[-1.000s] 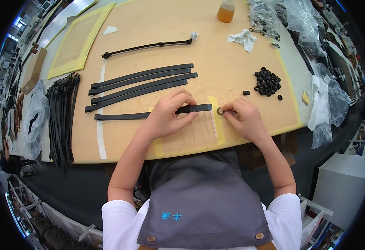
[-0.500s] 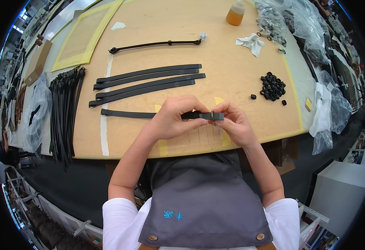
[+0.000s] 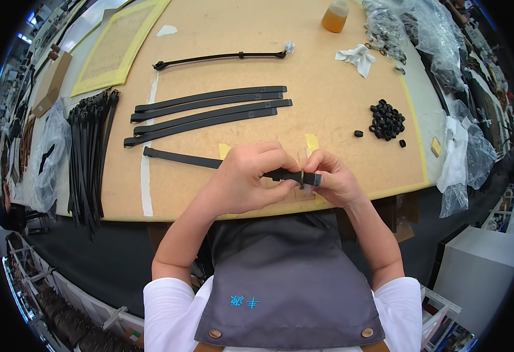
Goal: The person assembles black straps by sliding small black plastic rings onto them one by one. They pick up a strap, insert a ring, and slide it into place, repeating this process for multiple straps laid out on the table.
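A black leather strap (image 3: 185,157) runs from the table's left side into both hands near the front edge. My left hand (image 3: 242,179) is closed round it, thumb and fingers pinching the strap close to its right end. With its fingers bent, my right hand (image 3: 338,180) grips the strap's end, where a thin brass-coloured metal ring (image 3: 302,176) sits around it. Part of the strap is hidden under the left fingers. Beyond the hands lie several matching black straps (image 3: 210,111), side by side.
A longer black strap (image 3: 222,57) with fittings lies farther back. Small black loops (image 3: 386,122) are piled at the right, near a white cloth (image 3: 357,57) and a bottle of amber liquid (image 3: 335,17). A bundle of black straps (image 3: 87,152) hangs over the left front edge.
Both hands have moved slightly nearer to me and right, tilting the strap's right end downward. The grip on the strap stays.
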The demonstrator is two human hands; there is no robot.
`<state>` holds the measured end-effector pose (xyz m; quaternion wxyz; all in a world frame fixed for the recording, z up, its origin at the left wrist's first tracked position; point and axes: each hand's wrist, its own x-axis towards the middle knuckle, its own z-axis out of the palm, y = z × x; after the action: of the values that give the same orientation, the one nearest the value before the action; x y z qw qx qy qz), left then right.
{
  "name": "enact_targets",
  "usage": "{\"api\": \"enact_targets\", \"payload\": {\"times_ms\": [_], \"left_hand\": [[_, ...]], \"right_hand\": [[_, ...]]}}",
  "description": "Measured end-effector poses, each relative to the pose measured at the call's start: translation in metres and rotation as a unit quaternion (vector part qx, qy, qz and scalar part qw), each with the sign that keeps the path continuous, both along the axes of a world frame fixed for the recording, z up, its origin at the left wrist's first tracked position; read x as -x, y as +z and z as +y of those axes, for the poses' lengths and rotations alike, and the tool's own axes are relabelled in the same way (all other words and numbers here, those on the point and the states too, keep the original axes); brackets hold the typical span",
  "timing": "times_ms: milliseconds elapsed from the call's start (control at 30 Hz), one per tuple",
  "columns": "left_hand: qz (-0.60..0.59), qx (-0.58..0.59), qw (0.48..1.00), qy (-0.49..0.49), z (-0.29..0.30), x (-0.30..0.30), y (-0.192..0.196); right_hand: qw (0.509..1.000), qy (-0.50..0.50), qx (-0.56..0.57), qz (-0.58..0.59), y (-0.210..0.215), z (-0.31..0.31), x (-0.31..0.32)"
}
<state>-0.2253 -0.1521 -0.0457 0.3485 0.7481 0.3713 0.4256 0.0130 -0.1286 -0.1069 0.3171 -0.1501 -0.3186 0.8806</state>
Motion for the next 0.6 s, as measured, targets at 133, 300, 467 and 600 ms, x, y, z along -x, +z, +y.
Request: {"api": "enact_targets", "payload": {"times_ms": [133, 300, 467, 600], "left_hand": [[0.062, -0.009, 0.998, 0.021, -0.011, 0.0, 0.009], [0.176, -0.075, 0.979, 0.064, -0.022, -0.005, 0.018], [0.201, -0.082, 0.975, 0.054, -0.019, -0.008, 0.008], [0.09, -0.008, 0.995, 0.042, -0.015, -0.003, 0.005]], "right_hand": [[0.994, 0.041, -0.019, -0.101, 0.027, 0.004, 0.002], [0.938, 0.016, -0.159, -0.309, 0.057, -0.007, 0.01], [0.858, -0.046, -0.293, -0.42, 0.063, -0.014, 0.022], [0.941, -0.028, -0.135, -0.309, 0.054, -0.012, 0.017]]}}
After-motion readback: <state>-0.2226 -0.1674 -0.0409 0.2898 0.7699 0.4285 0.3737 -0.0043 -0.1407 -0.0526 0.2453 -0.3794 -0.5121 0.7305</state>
